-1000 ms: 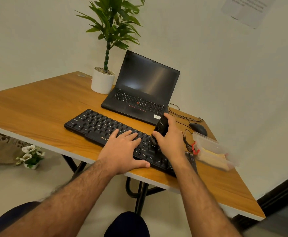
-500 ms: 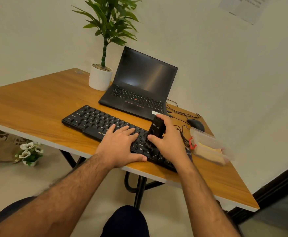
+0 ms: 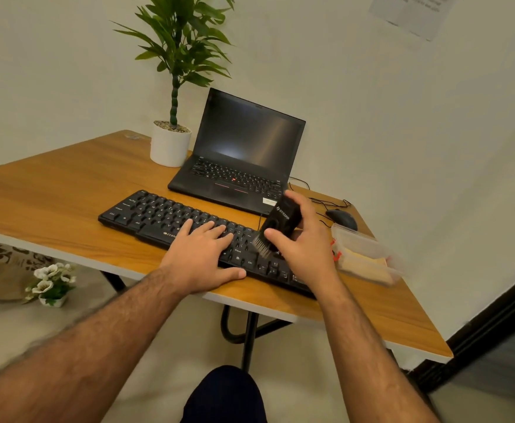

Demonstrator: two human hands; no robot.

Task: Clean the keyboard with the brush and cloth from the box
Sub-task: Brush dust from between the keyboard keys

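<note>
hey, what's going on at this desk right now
A person is cleaning a black keyboard on a wooden desk. The right hand grips a black brush, bristles down on the keys near the keyboard's right side. The left hand rests flat on the keyboard, steadying it. A clear plastic box sits to the right with something yellowish inside, possibly the cloth. Behind are an open laptop, a mouse and a potted plant.
</note>
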